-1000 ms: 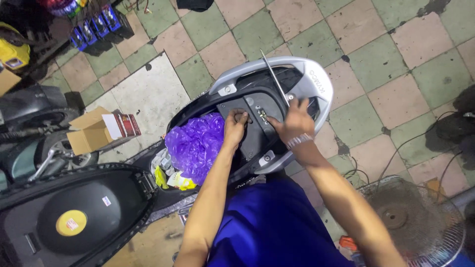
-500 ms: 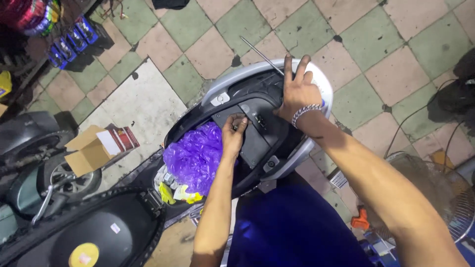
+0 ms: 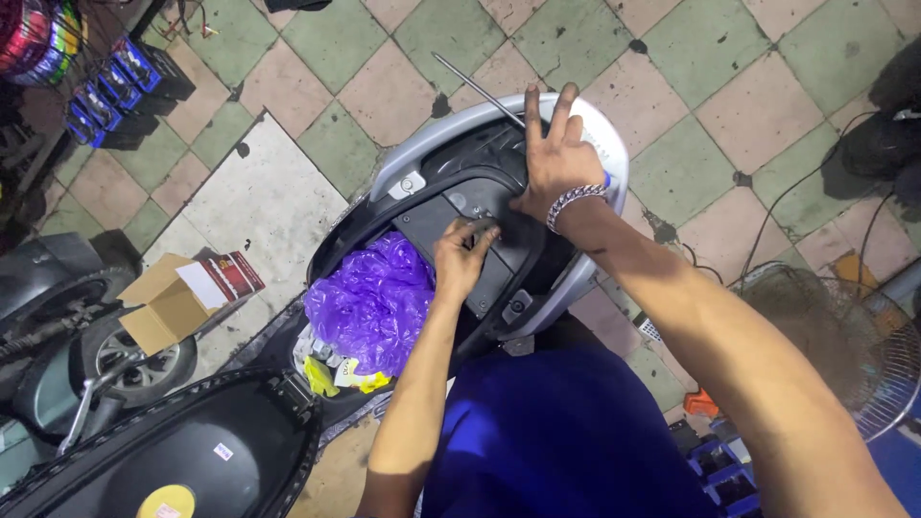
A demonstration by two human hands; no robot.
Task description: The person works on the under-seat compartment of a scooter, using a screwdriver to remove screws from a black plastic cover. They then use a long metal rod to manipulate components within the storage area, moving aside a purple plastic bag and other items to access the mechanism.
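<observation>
A scooter's under-seat compartment (image 3: 422,187) lies open below me, black inside with a silver-grey rim. My left hand (image 3: 462,254) curls its fingers over the edge of a black cover panel (image 3: 499,273) in the middle of the compartment. My right hand (image 3: 556,158), with a beaded bracelet on the wrist, rests at the rear rim with two fingers stretched out. It holds a long thin screwdriver (image 3: 475,88) whose shaft points up-left over the floor tiles. A crumpled purple plastic bag (image 3: 374,302) fills the compartment's front part, left of my left hand.
The raised seat's black underside (image 3: 192,451) is at bottom left. An open cardboard box (image 3: 168,302) and another scooter's wheel (image 3: 125,360) stand left. A floor fan's grille (image 3: 835,336) and cables are at right. Blue crates (image 3: 120,82) sit top left on the tiled floor.
My right hand has moved from the panel up to the compartment's rear rim and stretched two fingers out. My left hand has stayed on the black panel.
</observation>
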